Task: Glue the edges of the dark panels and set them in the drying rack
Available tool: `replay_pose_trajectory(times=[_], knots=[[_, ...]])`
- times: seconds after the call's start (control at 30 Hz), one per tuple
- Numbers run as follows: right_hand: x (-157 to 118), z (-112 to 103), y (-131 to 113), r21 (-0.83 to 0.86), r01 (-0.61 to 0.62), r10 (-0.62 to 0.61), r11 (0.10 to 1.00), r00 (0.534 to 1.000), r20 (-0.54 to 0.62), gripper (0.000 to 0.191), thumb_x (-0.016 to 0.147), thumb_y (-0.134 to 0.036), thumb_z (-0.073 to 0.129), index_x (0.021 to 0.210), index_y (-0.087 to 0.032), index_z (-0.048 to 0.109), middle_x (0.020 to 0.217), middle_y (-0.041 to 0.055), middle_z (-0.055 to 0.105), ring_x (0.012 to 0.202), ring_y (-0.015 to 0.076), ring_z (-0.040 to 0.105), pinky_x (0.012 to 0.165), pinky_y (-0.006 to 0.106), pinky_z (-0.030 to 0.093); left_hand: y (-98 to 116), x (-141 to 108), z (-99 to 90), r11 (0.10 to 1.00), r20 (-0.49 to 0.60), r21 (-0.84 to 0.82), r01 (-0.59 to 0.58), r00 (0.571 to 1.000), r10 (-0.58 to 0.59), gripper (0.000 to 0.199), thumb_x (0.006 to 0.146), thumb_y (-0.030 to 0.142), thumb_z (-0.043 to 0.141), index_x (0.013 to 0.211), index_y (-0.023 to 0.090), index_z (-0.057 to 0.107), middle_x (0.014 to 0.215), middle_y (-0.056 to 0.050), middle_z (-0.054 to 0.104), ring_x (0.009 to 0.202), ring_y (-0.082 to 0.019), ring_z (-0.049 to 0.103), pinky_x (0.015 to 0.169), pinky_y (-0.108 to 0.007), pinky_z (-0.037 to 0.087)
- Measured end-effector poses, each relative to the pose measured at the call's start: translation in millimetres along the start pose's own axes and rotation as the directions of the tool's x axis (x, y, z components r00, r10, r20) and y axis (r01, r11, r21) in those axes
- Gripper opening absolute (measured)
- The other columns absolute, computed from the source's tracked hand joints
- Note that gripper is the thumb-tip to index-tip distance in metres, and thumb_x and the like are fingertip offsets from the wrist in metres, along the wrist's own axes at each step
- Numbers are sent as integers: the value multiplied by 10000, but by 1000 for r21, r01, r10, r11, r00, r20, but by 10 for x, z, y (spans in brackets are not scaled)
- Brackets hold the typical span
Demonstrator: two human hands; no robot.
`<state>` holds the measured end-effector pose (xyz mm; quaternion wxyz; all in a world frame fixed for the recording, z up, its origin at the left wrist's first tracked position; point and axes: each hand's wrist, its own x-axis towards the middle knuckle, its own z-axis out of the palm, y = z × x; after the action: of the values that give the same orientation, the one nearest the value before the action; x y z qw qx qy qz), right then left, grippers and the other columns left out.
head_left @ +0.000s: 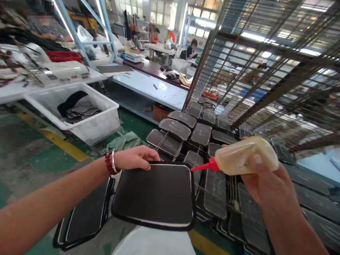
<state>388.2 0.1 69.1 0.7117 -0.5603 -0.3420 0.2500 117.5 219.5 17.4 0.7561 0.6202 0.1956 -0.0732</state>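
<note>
My left hand [138, 157] grips the far edge of a black rounded panel [156, 194], thumb on top and fingers behind the rim. A thin whitish line of glue runs along the panel's border on its top, right and bottom sides. In my right hand [268, 180] is a squeeze bottle [244, 156] of pale yellowish liquid, lying nearly sideways. Its red nozzle points left, with the tip at the panel's upper right corner. Beneath the panel shows a white rounded surface [156, 242].
More black panels [86, 216] lie stacked at lower left. Many similar pieces [175, 129] cover wire racks ahead and right, and an empty wire rack [265, 60] tilts up above them. A white bin [92, 120] holds dark pieces. Several people work at tables farther back.
</note>
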Motion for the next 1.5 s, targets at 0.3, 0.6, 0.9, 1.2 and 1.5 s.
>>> replay_pose_trajectory(times=[0.3,0.6,0.9,1.2,1.5], knots=[[6,-88,49,45,-1,2,999,1000,-5,494,779,-366,765,1196,-161,598,988,156,692,917,331,687,699,419,617,106,129,-9,999,60,40,0,998,-3,260,652,95,634,904,152,669,837,-17,745,649,-120,660,604,-187,506],[57,-93,72,48,27,-29,998,999,44,445,776,-338,762,1165,-174,620,1013,137,691,903,306,693,689,375,617,154,147,16,999,34,37,22,999,-23,252,621,105,641,863,153,690,774,-15,737,616,-126,650,593,-193,500],[-18,-151,110,66,9,-11,998,1000,30,450,761,-364,773,1164,-235,620,998,114,705,988,339,673,832,524,576,147,173,50,999,19,30,16,1000,-17,255,605,104,627,848,152,691,758,-26,738,603,-140,651,557,-199,487],[-240,-282,53,28,-55,53,998,998,42,475,788,-388,731,1221,-252,590,1013,127,708,964,331,682,753,461,604,164,190,58,1000,-9,4,-1,1000,1,251,602,94,628,837,143,700,750,-36,737,581,-136,646,533,-193,480],[-523,-313,-52,10,-126,125,992,992,25,455,845,-409,683,1255,-267,546,1089,127,693,985,325,676,752,437,600,108,197,35,996,-89,-85,3,996,-11,252,599,101,642,834,153,717,787,-52,746,587,-139,647,539,-207,500]])
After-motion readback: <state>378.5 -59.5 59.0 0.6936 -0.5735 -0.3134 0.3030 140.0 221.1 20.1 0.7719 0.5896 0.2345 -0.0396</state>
